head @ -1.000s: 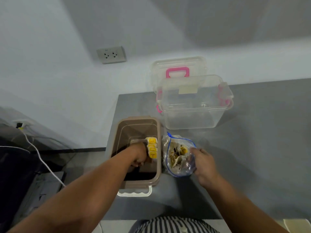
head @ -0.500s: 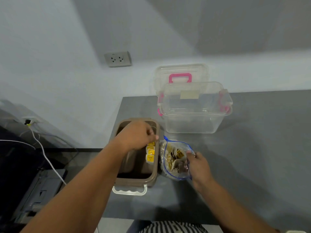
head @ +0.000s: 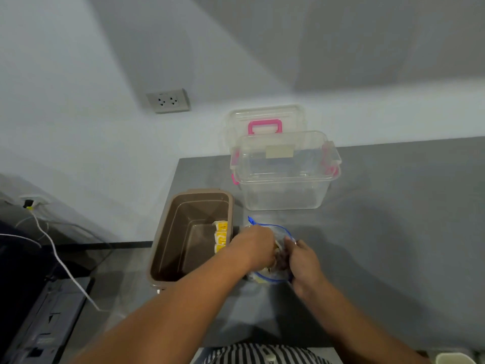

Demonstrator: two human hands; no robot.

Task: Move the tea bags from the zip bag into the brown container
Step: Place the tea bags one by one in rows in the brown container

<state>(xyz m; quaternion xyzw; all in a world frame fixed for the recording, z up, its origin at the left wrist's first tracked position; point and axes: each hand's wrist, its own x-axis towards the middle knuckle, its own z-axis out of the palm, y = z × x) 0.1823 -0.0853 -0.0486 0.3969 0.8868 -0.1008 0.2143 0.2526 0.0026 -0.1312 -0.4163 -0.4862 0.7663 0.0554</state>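
The brown container (head: 168,232) stands open on the grey table, with several yellow tea bags (head: 221,236) lined along its right inner wall. Just to its right lies the clear zip bag (head: 274,279) with a blue rim, holding more tea bags. My left hand (head: 258,246) reaches down into the bag's mouth; its fingertips are hidden inside, so whether they hold anything is unclear. My right hand (head: 305,264) pinches the bag's right edge and keeps the mouth open.
A clear plastic box (head: 284,179) with pink latches stands behind the bag, its lid (head: 265,119) leaning on the wall. The table's left edge runs beside the brown container. A white cable (head: 60,261) and a wall socket (head: 168,100) are at the left.
My left hand came out of the brown container, crossed to the right and went into the zip bag. My right hand kept its hold on the bag's edge.
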